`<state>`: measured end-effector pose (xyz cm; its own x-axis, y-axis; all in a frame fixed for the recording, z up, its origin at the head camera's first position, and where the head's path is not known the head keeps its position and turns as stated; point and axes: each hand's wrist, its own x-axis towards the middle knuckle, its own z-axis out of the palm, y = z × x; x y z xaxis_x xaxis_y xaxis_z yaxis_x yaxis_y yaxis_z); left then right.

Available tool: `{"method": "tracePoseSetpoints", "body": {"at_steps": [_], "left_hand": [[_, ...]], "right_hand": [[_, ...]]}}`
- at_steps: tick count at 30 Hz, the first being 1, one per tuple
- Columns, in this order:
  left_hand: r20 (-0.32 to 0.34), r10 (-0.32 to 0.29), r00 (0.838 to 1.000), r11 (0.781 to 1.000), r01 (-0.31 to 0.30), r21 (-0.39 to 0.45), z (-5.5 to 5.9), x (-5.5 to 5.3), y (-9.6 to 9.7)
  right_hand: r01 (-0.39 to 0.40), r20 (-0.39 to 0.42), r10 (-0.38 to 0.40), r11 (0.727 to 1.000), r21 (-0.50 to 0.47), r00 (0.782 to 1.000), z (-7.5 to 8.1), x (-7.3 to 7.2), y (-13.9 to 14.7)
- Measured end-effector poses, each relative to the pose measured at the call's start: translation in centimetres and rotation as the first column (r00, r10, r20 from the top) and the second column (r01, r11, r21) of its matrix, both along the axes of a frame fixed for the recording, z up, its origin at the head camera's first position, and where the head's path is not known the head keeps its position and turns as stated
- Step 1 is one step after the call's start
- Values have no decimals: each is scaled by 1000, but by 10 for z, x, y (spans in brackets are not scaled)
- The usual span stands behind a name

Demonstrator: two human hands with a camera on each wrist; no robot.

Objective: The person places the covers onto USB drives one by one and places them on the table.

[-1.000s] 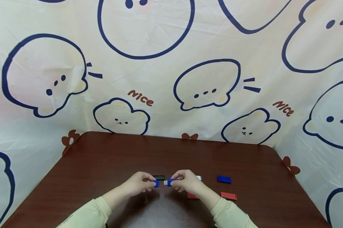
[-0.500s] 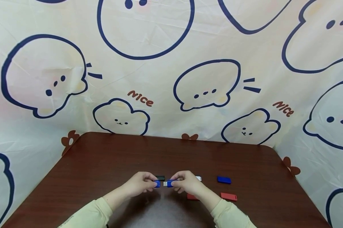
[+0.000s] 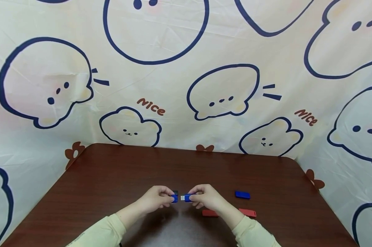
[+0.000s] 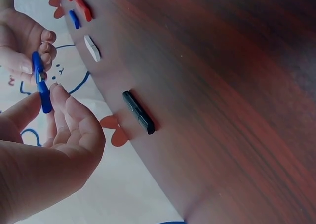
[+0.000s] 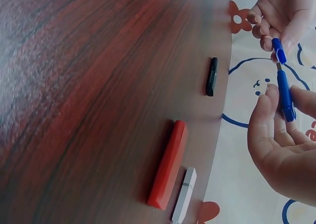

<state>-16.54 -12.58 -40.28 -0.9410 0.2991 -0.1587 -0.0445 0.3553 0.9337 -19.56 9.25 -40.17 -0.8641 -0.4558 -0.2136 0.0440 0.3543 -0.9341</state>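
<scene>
My left hand (image 3: 153, 199) pinches a small blue cap (image 3: 175, 198) between thumb and fingertips. Facing it, my right hand (image 3: 210, 199) pinches a blue USB flash drive (image 3: 188, 198) whose silver metal plug points left at the cap. In the head view a narrow gap separates plug and cap. Seen from the right wrist, the drive (image 5: 285, 98) and the cap (image 5: 279, 51) lie almost in one line, the plug's tip right at the cap. Both pieces are held up above the table.
A black flash drive (image 4: 138, 112) lies behind my left fingertips. A white one (image 4: 92, 48) is hidden by my right hand in the head view. Further right lie a blue one (image 3: 242, 195) and two red ones, the nearer red one (image 3: 210, 213) beside my right wrist. Patterned cloth (image 3: 173, 85) hangs behind the table.
Both hands have shifted slightly right with the cap and the drive. My right hand now covers the white flash drive in the head view, and my left covers more of the black one.
</scene>
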Motion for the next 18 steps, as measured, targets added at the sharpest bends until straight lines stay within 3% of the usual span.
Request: {"method": "tracePoseSetpoints", "body": {"at_steps": [18], "left_hand": [[-6,12,1000,1000,-12,8,0,0,11]], "right_hand": [[-10,0,10,999,-38,1000,0,3,-4]]}}
